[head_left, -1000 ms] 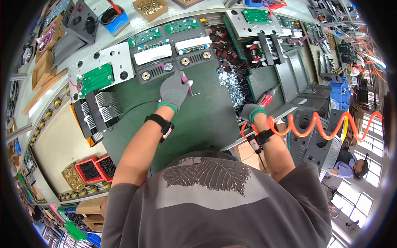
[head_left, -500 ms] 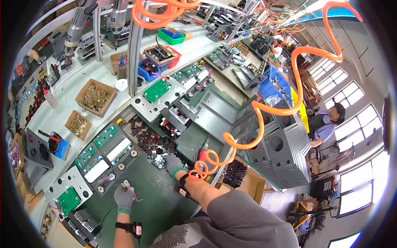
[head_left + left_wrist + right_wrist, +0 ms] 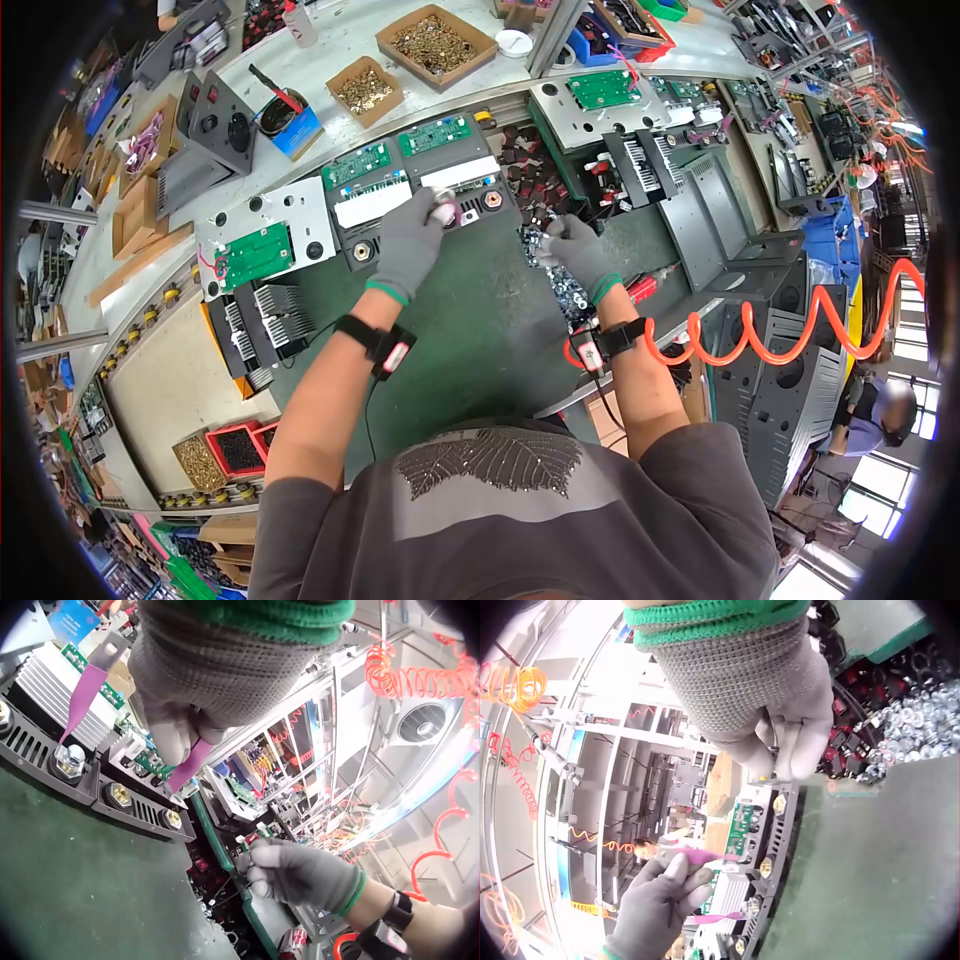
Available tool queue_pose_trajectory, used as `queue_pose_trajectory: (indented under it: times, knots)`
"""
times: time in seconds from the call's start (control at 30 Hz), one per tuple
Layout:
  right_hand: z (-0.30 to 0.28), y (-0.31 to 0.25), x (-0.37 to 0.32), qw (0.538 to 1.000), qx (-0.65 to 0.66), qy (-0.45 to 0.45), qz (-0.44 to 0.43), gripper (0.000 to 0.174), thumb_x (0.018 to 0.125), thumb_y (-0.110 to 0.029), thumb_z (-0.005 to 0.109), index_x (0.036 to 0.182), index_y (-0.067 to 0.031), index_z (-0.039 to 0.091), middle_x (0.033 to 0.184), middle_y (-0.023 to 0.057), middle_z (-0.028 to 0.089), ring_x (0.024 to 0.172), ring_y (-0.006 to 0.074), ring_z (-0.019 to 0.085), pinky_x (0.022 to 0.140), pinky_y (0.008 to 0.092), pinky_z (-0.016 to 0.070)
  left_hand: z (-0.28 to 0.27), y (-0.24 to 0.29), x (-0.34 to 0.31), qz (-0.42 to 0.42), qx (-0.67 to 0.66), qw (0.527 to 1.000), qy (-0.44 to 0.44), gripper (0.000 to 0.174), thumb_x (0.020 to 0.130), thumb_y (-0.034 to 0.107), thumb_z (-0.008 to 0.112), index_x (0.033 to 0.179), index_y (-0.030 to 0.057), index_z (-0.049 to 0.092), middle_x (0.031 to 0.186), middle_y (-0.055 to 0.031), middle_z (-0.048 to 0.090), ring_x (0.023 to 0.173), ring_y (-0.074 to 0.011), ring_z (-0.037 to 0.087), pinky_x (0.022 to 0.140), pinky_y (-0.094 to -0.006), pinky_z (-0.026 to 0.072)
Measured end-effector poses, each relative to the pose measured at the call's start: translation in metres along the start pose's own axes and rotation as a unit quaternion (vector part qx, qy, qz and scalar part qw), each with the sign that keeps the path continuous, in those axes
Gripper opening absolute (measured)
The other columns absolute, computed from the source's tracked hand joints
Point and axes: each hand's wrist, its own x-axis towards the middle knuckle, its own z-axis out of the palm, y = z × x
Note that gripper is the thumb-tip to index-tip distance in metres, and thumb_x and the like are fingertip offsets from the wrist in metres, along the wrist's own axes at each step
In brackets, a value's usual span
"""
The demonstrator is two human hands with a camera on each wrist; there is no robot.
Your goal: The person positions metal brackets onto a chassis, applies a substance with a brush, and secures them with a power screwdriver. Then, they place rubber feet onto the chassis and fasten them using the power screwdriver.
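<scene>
My gloved left hand (image 3: 412, 240) pinches a purple-sleeved flat lead (image 3: 191, 765) over the front edge of the dark panels (image 3: 350, 225). Another purple lead (image 3: 84, 694), with a bare metal tab at its free end, is fixed at a bolt (image 3: 69, 761) on the panel. Beside the loose nuts and washers (image 3: 915, 724), my gloved right hand (image 3: 578, 250) is raised with its fingers drawn together. They pinch a small metal part (image 3: 244, 862), mostly hidden by the glove.
A red power screwdriver (image 3: 645, 288) lies right of the right wrist, near a coiled orange hose (image 3: 770, 340). Finned heat sinks (image 3: 280, 318) and a plate with a green circuit board (image 3: 258, 255) stand at left. Boxes of brass parts (image 3: 435, 45) are behind.
My view swung right and came back. The left hand lifted its purple lead off the mat to the panels. The right hand went from near the screwdriver to the loose hardware and rose with a small part.
</scene>
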Motion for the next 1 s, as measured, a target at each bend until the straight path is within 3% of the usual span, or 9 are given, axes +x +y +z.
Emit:
queue_pose_trajectory:
  times: [0.07, 0.13, 0.23, 0.4, 0.5, 0.6, 0.83, 0.93, 1.0]
  knots:
    - [0.008, -0.007, 0.012, 1.0, 0.003, -0.001, -0.022, 0.017, 0.079, -0.004, 0.067, 0.094, 0.0003, 0.059, 0.08, 0.0063, 0.064, 0.068, 0.0133, 0.061, 0.061, 0.0294, 0.0512, 0.012, 0.003, 0.013, 0.04, 0.079, 0.996, -0.006, 0.02, 0.091, 0.015, 0.062, 0.108, 0.0053, 0.066, 0.08, -0.0109, 0.069, 0.067, -0.0169, 0.065, 0.064, -0.028, 0.0508]
    - [0.019, -0.009, 0.026, 0.984, -0.106, 0.052, -0.134, 0.024, 0.077, -0.007, 0.07, 0.099, -0.0001, 0.063, 0.083, 0.0054, 0.066, 0.071, 0.0128, 0.061, 0.065, 0.0282, 0.0508, 0.022, 0.003, 0.021, 0.087, 0.137, 0.987, -0.002, 0.017, 0.089, 0.017, 0.061, 0.104, 0.0088, 0.066, 0.079, -0.0174, 0.066, 0.069, -0.0293, 0.066, 0.064, -0.0347, 0.0504]
    - [0.03, -0.017, 0.044, 0.975, -0.171, 0.057, -0.128, 0.031, 0.075, -0.01, 0.072, 0.104, -0.0026, 0.066, 0.086, 0.0051, 0.067, 0.074, 0.0115, 0.061, 0.07, 0.0267, 0.0502, 0.035, 0.002, 0.034, 0.079, 0.156, 0.985, -0.007, 0.016, 0.088, 0.02, 0.062, 0.1, 0.0097, 0.065, 0.08, -0.0188, 0.065, 0.073, -0.0359, 0.064, 0.064, -0.0405, 0.0491]
    - [0.043, -0.002, 0.084, 0.935, -0.31, 0.083, -0.151, 0.038, 0.075, -0.019, 0.073, 0.109, -0.0037, 0.066, 0.097, 0.0142, 0.069, 0.089, 0.0315, 0.066, 0.08, 0.0374, 0.0517, 0.047, 0.003, 0.044, 0.093, 0.173, 0.98, -0.014, 0.016, 0.087, 0.022, 0.061, 0.098, 0.0104, 0.064, 0.078, -0.0176, 0.065, 0.075, -0.0364, 0.064, 0.065, -0.0456, 0.0481]
    - [0.056, -0.013, 0.084, 0.906, -0.38, 0.093, -0.162, 0.034, 0.076, -0.015, 0.073, 0.107, -0.003, 0.066, 0.092, 0.0108, 0.07, 0.082, 0.0207, 0.068, 0.076, 0.0323, 0.0525, 0.048, 0.004, 0.046, 0.092, 0.191, 0.977, -0.023, 0.015, 0.086, 0.022, 0.059, 0.096, 0.0116, 0.063, 0.076, -0.0164, 0.064, 0.075, -0.0359, 0.064, 0.065, -0.0474, 0.0476]
    - [0.06, -0.015, 0.089, 0.892, -0.416, 0.089, -0.154, 0.036, 0.076, -0.021, 0.073, 0.109, -0.0078, 0.067, 0.099, 0.014, 0.069, 0.094, 0.0324, 0.065, 0.084, 0.0379, 0.051, 0.05, 0.001, 0.046, 0.093, 0.19, 0.977, -0.018, 0.014, 0.085, 0.021, 0.06, 0.095, 0.0115, 0.063, 0.075, -0.016, 0.064, 0.074, -0.0356, 0.063, 0.065, -0.0475, 0.0474]
    - [0.061, -0.013, 0.088, 0.925, -0.359, 0.059, -0.112, 0.03, 0.078, -0.02, 0.072, 0.106, -0.0091, 0.07, 0.099, 0.0151, 0.069, 0.095, 0.0303, 0.065, 0.084, 0.0377, 0.0514, 0.058, -0.011, 0.049, 0.103, 0.165, 0.981, -0.017, 0.013, 0.085, 0.019, 0.058, 0.095, 0.0115, 0.063, 0.076, -0.0158, 0.064, 0.075, -0.0356, 0.063, 0.066, -0.0471, 0.0482]
    - [0.068, -0.009, 0.088, 0.896, -0.414, 0.085, -0.136, 0.025, 0.081, -0.021, 0.069, 0.103, -0.0093, 0.069, 0.099, 0.0139, 0.068, 0.093, 0.0313, 0.065, 0.083, 0.0392, 0.0516, 0.055, -0.011, 0.052, 0.09, 0.209, 0.973, -0.028, 0.018, 0.09, 0.027, 0.061, 0.104, 0.0173, 0.067, 0.082, -0.0148, 0.067, 0.076, -0.0338, 0.065, 0.066, -0.0426, 0.0501]
    - [0.071, -0.011, 0.088, 0.826, -0.529, 0.077, -0.18, 0.019, 0.084, -0.021, 0.065, 0.099, -0.01, 0.068, 0.098, 0.0145, 0.067, 0.091, 0.0329, 0.065, 0.081, 0.0417, 0.0518, 0.053, -0.008, 0.053, 0.097, 0.214, 0.971, -0.032, 0.019, 0.09, 0.027, 0.061, 0.104, 0.0173, 0.067, 0.082, -0.0148, 0.067, 0.077, -0.0336, 0.065, 0.066, -0.0428, 0.0501]
